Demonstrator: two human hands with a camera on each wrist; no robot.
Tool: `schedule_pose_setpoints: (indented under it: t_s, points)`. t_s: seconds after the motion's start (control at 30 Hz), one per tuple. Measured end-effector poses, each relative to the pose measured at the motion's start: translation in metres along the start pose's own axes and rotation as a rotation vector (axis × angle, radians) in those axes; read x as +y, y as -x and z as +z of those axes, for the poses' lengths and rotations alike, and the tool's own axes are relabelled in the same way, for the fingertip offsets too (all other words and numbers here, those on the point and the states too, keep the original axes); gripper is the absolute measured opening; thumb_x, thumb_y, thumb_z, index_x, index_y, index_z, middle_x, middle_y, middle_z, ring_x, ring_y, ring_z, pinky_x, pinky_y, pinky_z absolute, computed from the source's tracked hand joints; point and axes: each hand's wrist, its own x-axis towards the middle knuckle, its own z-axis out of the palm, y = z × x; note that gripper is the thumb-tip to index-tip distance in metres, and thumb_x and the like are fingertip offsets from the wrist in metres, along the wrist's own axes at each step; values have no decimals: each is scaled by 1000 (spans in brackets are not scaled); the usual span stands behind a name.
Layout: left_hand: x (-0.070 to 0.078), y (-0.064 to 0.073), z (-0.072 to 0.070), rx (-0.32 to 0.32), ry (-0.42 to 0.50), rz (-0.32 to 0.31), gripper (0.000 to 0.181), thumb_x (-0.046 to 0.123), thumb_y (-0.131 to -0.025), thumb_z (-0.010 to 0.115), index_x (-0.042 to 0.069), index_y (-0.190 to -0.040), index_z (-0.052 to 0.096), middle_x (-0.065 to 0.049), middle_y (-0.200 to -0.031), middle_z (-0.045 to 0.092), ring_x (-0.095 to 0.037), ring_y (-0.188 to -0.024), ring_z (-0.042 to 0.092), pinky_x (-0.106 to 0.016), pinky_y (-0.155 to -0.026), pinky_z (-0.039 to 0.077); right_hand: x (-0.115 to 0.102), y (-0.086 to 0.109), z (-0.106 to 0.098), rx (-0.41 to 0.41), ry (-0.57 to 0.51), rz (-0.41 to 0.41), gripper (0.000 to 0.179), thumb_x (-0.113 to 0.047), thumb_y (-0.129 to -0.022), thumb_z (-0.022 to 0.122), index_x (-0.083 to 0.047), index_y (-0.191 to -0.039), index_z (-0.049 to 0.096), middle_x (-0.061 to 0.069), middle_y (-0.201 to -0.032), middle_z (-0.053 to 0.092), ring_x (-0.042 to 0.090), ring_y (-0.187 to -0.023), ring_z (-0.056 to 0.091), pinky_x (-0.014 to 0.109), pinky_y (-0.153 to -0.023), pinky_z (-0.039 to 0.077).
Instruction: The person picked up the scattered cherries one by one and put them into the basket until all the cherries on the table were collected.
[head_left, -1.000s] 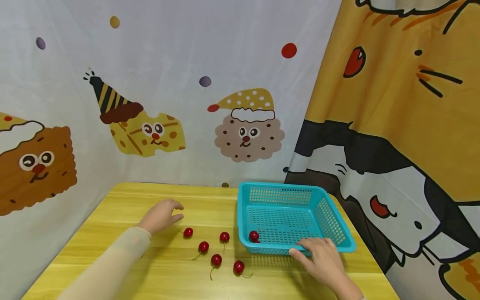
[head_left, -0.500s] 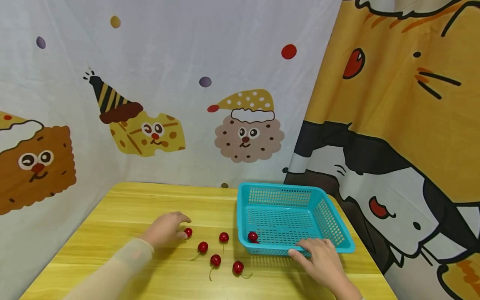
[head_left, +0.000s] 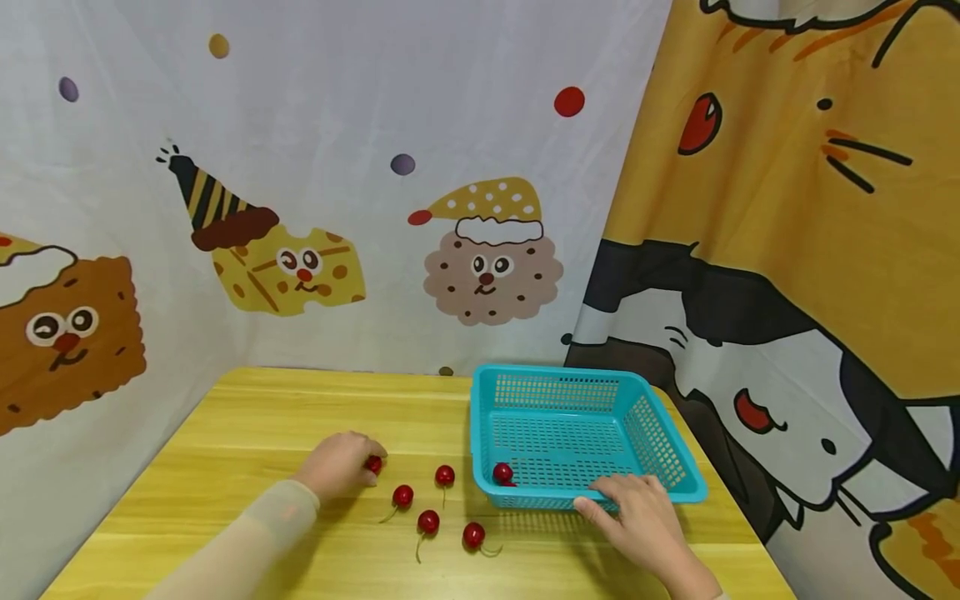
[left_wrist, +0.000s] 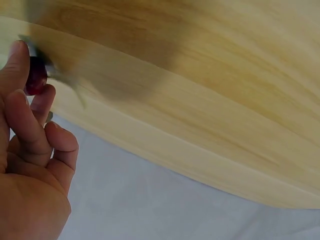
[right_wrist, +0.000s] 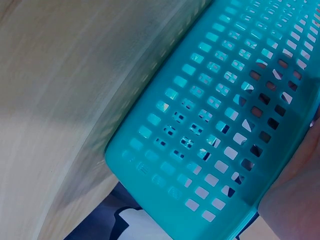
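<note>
My left hand (head_left: 341, 463) pinches a dark red cherry (head_left: 373, 464) between thumb and fingertips at the left of the group. In the left wrist view the cherry (left_wrist: 37, 76) shows between the thumb and a finger, its thin stem trailing to the right. My right hand (head_left: 641, 521) grips the near rim of a turquoise plastic basket (head_left: 558, 497), fingers over the edge and thumb outside. The basket's perforated side (right_wrist: 200, 115) fills much of the right wrist view. Inside its near left corner lies a cherry (head_left: 502, 473), with red of another just below it.
Several stemmed cherries lie loose on the wooden table (head_left: 300, 400) between the hands, among them one cherry (head_left: 445, 476) near the basket and another cherry (head_left: 474, 536) closest to me. A printed cartoon curtain (head_left: 337, 108) hangs behind the table's back edge.
My left hand has moved slightly right and down onto the leftmost cherry, and its fingers have closed round it. The right hand stays at the basket rim; the view has shifted slightly.
</note>
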Motion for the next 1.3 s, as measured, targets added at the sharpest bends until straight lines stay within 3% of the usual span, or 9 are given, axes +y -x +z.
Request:
schedule_pose_setpoints:
  t_s: [0.1,0.2,0.3,0.43,0.57,0.73,0.87,0.97,1.3]
  points:
    - [-1,-1,3,-8,4,-22,31,22,-82,94,12,-109,82,3,-96,80,-17,-88,73,-41,-84,64,0,0,0,-7,-2,4,33,-56,-98,72,-26,-108,81,-10,-106,79,17,-98,73,46,-90,51]
    - [-1,-1,4,-1,137,-102,31,22,-87,90,12,-115,81,4,-101,80,-17,-94,74,-43,-88,64,0,0,0,-13,-3,7,34,-56,-98,72,-26,-109,81,-10,-105,79,16,-98,73,47,-91,51]
    - [1,-5,-4,12,431,-255,33,25,-94,84,13,-125,78,1,-111,78,-15,-90,69,-39,-82,62,0,0,0,-11,-1,3,33,-56,-98,72,-26,-108,81,-10,-105,79,16,-99,73,47,-91,52]
    - [9,-13,-26,43,932,-409,44,36,-102,75,12,-138,70,-9,-129,74,-13,-72,52,-30,-62,48,1,1,1,-1,1,-5,33,-56,-98,72,-25,-108,81,-9,-105,79,17,-99,73,48,-91,52]
    - [21,-20,-43,45,1347,-408,49,38,-107,67,4,-142,61,-6,-135,70,-9,-63,43,-23,-66,46,1,1,1,12,7,-16,33,-55,-97,73,-26,-108,81,-9,-105,79,16,-98,73,47,-90,53]
    - [42,-29,-48,36,1645,-296,27,31,-110,61,9,-126,62,1,-130,70,-7,-81,61,-23,-87,57,2,1,3,30,9,-28,31,-55,-96,74,-26,-106,82,-10,-103,79,15,-96,73,44,-87,52]
    - [60,-39,-50,40,1771,-239,11,18,-110,61,12,-120,61,0,-123,70,-11,-101,69,-25,-101,59,1,1,3,36,10,-30,31,-55,-96,75,-27,-105,81,-11,-102,79,14,-96,73,45,-88,52]
    - [73,-48,-49,48,1808,-223,16,9,-109,62,10,-125,59,-2,-122,69,-14,-107,71,-27,-106,58,0,1,3,33,9,-30,32,-55,-96,75,-25,-106,82,-9,-103,79,16,-98,74,46,-89,52]
    - [116,-81,-37,25,1761,-108,22,-3,-103,66,10,-121,65,-2,-116,65,-20,-119,73,-31,-111,57,0,2,3,59,5,-46,30,-53,-95,77,-25,-105,81,-9,-101,79,15,-92,72,40,-84,49]
